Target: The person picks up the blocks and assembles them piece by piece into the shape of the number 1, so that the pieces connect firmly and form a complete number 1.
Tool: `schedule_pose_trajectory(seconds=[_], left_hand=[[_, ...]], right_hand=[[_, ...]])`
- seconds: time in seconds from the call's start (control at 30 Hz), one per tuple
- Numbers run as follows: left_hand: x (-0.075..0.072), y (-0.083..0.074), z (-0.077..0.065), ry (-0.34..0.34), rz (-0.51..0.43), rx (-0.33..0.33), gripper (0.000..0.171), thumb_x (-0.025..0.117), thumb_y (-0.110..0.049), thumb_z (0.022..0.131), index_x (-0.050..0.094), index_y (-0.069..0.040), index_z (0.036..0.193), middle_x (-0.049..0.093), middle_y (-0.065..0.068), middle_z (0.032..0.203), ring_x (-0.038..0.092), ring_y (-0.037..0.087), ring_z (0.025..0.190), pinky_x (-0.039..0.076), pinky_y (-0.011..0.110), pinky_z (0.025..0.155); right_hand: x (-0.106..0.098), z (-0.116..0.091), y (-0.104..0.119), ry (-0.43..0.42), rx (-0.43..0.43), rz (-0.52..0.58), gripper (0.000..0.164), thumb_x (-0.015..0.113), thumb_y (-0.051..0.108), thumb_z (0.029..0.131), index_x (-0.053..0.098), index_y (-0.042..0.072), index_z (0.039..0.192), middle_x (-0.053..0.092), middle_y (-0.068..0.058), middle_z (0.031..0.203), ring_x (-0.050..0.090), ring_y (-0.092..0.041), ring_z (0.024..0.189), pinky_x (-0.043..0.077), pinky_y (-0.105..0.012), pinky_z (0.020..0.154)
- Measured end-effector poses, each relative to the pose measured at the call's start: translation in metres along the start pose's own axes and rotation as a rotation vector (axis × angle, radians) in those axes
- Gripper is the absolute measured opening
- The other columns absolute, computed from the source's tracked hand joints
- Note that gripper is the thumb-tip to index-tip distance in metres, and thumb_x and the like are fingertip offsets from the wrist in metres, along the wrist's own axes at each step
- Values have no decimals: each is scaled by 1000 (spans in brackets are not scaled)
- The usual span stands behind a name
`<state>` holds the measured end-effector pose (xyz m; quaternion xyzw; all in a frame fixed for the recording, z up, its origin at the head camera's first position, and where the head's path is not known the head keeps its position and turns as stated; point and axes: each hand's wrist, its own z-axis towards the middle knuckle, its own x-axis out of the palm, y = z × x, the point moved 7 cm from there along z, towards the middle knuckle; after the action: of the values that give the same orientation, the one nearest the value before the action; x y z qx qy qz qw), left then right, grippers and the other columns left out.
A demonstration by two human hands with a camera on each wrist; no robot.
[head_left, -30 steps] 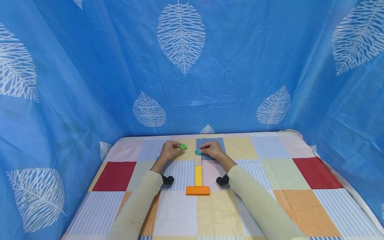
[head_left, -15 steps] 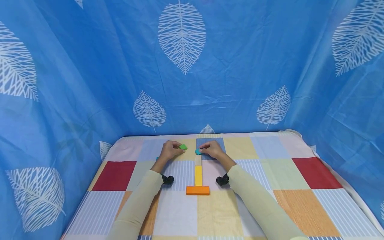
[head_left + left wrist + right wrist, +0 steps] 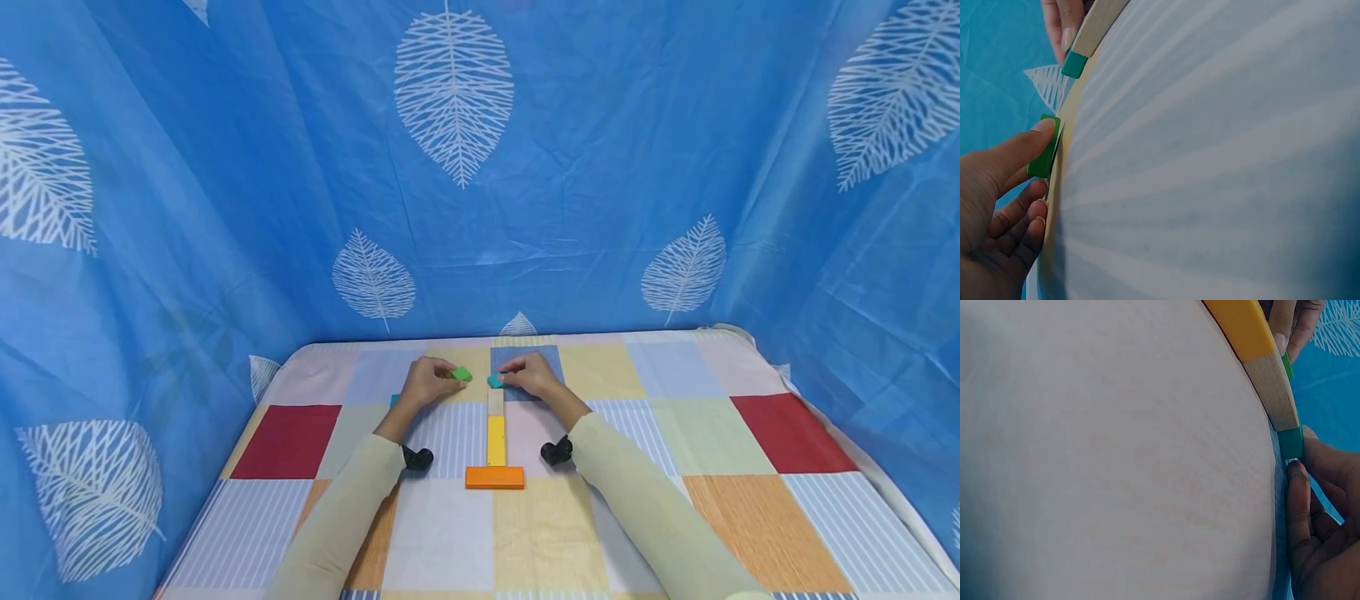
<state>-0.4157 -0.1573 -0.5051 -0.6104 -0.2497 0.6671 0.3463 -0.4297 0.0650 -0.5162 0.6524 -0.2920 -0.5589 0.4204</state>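
My left hand [image 3: 429,381] pinches a small green block [image 3: 462,374] between thumb and fingers; in the left wrist view the thumb lies along the face of the green block [image 3: 1044,147]. Across a short gap, my right hand [image 3: 529,373] pinches a teal block [image 3: 495,381] at the far end of a row. In the right wrist view the teal block [image 3: 1290,444] meets a plain wooden block [image 3: 1271,390]. The row continues toward me with a yellow block [image 3: 496,440]. An orange block [image 3: 494,477] lies crosswise at the near end.
A teal piece [image 3: 395,399] peeks out beside the left forearm, mostly hidden. Black wrist-camera mounts [image 3: 557,451] hang inside both forearms. A patchwork cloth [image 3: 547,533] covers the table, and a blue leaf-print curtain [image 3: 555,167] encloses its back and sides.
My left hand has shifted slightly toward me and to the right with the green block, closer to the row. The right hand and the row have stayed put.
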Motion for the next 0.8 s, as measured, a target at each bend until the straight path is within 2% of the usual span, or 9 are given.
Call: schedule_pose_trajectory(seconds=[0.23, 0.57, 0.8], left_hand=[[4, -4, -6, 13, -12, -4, 33, 90, -20, 78, 80, -3, 104, 71, 3, 81, 59, 16, 72, 50, 27, 64], [12, -10, -11, 36, -14, 64, 33, 90, -22, 78, 80, -5, 104, 71, 1, 80, 59, 15, 70, 51, 28, 64], [14, -14, -12, 47, 15, 62, 33, 91, -24, 77, 81, -5, 103, 70, 0, 81, 57, 15, 72, 50, 26, 65]], right_hand=[[1, 1, 0, 7, 31, -8, 17, 76, 15, 92, 80, 6, 105, 73, -8, 98, 64, -17, 81, 54, -28, 71], [0, 0, 0, 9, 19, -12, 17, 75, 14, 92, 80, 5, 105, 73, -8, 95, 63, -16, 78, 53, -28, 69], [0, 1, 1, 13, 18, -12, 16, 75, 14, 92, 80, 5, 105, 72, -7, 93, 62, -16, 76, 52, -28, 67]])
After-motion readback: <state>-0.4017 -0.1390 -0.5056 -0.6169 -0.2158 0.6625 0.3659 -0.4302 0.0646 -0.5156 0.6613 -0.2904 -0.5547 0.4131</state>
